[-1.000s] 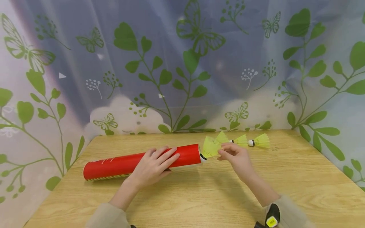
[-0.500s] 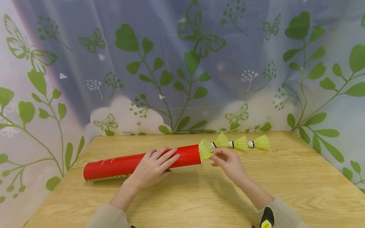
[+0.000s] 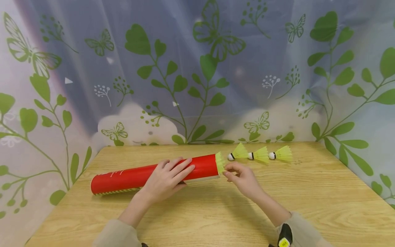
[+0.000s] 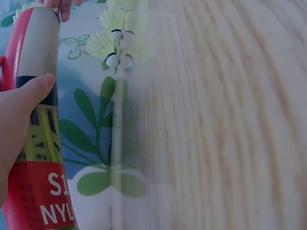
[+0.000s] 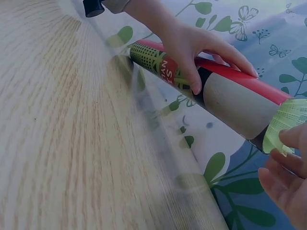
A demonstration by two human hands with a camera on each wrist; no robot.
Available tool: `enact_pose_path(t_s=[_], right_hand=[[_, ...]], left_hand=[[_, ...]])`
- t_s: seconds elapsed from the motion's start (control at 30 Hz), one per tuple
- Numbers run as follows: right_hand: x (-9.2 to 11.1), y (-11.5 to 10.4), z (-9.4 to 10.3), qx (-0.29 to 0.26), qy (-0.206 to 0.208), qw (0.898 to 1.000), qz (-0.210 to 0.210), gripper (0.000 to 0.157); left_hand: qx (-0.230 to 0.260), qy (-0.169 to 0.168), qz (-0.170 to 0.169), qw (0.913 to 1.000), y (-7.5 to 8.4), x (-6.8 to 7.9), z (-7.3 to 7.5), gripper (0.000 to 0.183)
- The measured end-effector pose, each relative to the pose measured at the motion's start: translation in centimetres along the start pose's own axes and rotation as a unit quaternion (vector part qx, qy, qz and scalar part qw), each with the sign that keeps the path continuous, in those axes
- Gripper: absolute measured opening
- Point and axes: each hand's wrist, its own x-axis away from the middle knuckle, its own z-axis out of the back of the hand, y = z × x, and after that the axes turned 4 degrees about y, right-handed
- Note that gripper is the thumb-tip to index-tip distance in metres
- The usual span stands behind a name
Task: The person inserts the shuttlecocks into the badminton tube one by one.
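A long red shuttlecock tube lies slanted across the table, its mouth toward the right. My left hand grips it near the middle, fingers over the top; in the left wrist view the thumb presses on the side of the tube. A yellow shuttlecock sits mostly inside the mouth, with only the skirt's rim sticking out and its cork hidden. Thumb and fingertips of my right hand pinch the edge of that skirt, seen closer on the shuttlecock in the right wrist view.
Behind the right hand, three yellow shuttlecocks with white corks lie in a row: the nearest shuttlecock, a middle one and a far-right shuttlecock. A patterned curtain hangs along the back of the wooden table.
The shuttlecock has gone from the tube's mouth to nearly all inside, as my right hand moved left with it. My left hand and the tube have stayed put.
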Motion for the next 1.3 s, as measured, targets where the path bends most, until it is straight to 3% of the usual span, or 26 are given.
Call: enact_pose_path(t_s=[0.27, 0.6, 0.87, 1.03, 1.3], right_hand=[[-0.2, 0.2, 0.2, 0.036, 0.052, 0.997, 0.039, 0.01], [0.2, 0.2, 0.1, -0.017, 0.076, 0.997, 0.027, 0.012], [0.0, 0.2, -0.7, -0.038, 0.092, 0.993, 0.06, 0.009], [0.0, 0.3, -1.2, -0.04, 0.089, 0.994, 0.038, 0.01], [0.0, -0.1, -1.6, 0.0, 0.087, 0.996, -0.002, 0.01]], left_hand=[[-0.001, -0.001, -0.003, 1.0, 0.1, -0.2, 0.1, 0.08], [-0.001, 0.004, -0.003, 1.0, 0.1, -0.2, 0.0, 0.082], [-0.009, 0.007, -0.004, 0.9999, 0.1, -0.3, 0.1, 0.081], [-0.004, 0.008, 0.0, 1.0, 0.1, -0.3, 0.2, 0.081], [0.004, 0.007, 0.003, 1.0, 0.1, -0.2, 0.3, 0.08]])
